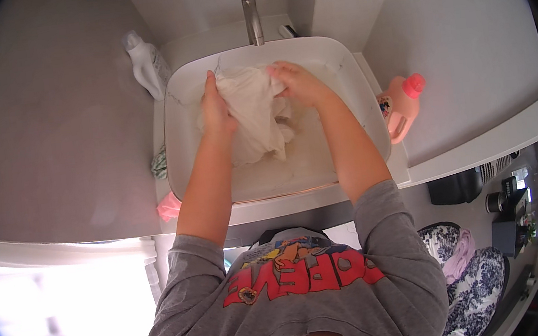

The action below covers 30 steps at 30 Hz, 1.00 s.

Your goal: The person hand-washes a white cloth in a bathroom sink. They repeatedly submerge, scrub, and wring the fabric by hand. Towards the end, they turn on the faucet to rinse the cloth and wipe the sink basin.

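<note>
A wet white cloth [250, 113], perhaps a garment, hangs between my hands over the sink [354, 83]. My left hand [215, 107] lies along the cloth's left edge, thumb side up, gripping it. With bent fingers my right hand [295, 83] pinches the upper right edge. The cloth's lower part droops into cloudy water [311, 156] in the white, marbled basin. More bunched white fabric shows just right of the hanging part. My left fingers are partly hidden behind the cloth.
A metal faucet [252, 19] rises behind the basin. A white bottle [147, 65] stands at the left, a pink bottle [403, 108] with a red cap at the right. A green patterned cloth [159, 163] and a pink cloth [168, 207] lie on the left ledge.
</note>
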Each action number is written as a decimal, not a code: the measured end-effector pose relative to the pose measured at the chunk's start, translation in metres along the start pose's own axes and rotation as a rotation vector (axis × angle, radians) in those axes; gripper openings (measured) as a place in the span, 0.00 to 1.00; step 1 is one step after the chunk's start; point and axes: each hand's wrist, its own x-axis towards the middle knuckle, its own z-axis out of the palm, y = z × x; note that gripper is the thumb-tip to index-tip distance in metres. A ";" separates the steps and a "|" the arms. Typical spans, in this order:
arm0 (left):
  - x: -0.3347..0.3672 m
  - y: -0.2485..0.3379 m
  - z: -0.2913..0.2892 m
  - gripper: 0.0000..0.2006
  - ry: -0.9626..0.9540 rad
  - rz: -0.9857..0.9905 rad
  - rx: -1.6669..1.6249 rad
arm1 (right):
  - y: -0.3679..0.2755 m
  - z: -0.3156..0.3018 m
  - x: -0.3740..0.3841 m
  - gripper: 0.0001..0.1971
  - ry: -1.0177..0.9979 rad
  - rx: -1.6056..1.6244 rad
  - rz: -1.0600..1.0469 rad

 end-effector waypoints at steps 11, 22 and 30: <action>-0.008 -0.027 0.007 0.15 -0.354 0.159 1.037 | -0.015 -0.001 -0.009 0.15 -0.011 0.188 -0.063; 0.006 -0.039 -0.005 0.20 0.037 0.043 0.232 | -0.011 0.070 -0.021 0.20 0.274 -0.939 -0.577; 0.022 -0.049 -0.021 0.20 0.027 -0.134 0.267 | -0.016 0.056 0.006 0.19 0.495 -1.052 -0.416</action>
